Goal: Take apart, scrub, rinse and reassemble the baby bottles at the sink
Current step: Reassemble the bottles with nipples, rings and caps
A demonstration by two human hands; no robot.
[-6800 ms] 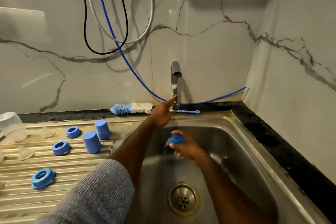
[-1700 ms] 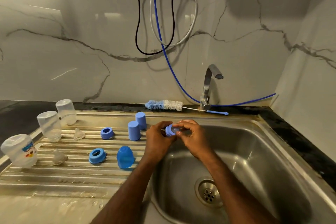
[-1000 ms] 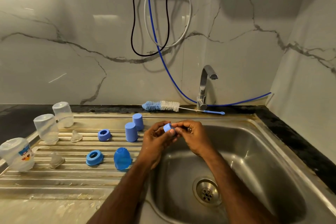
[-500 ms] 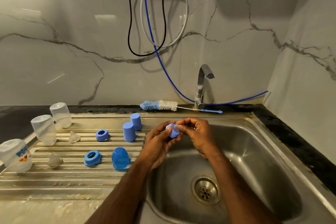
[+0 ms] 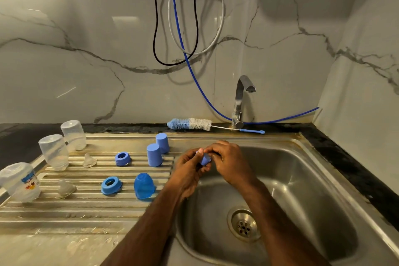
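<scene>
Blue ring (image 5: 204, 159) pinched between left hand (image 5: 190, 170) and right hand (image 5: 230, 163), fingertips curled round it, above sink's (image 5: 306, 179) left rim.

The steel draining board (image 5: 86, 207) has long grooves. Three clear bottles stand upside down at its left: one at the back (image 5: 73, 135), one in the middle (image 5: 54, 151), and one with a picture on it (image 5: 20, 182) in front. Two soft clear teats (image 5: 89, 160) (image 5: 65, 188) sit near them, though they are hard to see well. Two blue rings (image 5: 122, 158) (image 5: 111, 185) lie flat. Two tall blue caps (image 5: 154, 154) (image 5: 162, 143) stand touching. A see-through blue cap (image 5: 144, 185) stands in front. A bottle brush (image 5: 190, 124) lies on the dark counter (image 5: 336, 157) behind.
</scene>
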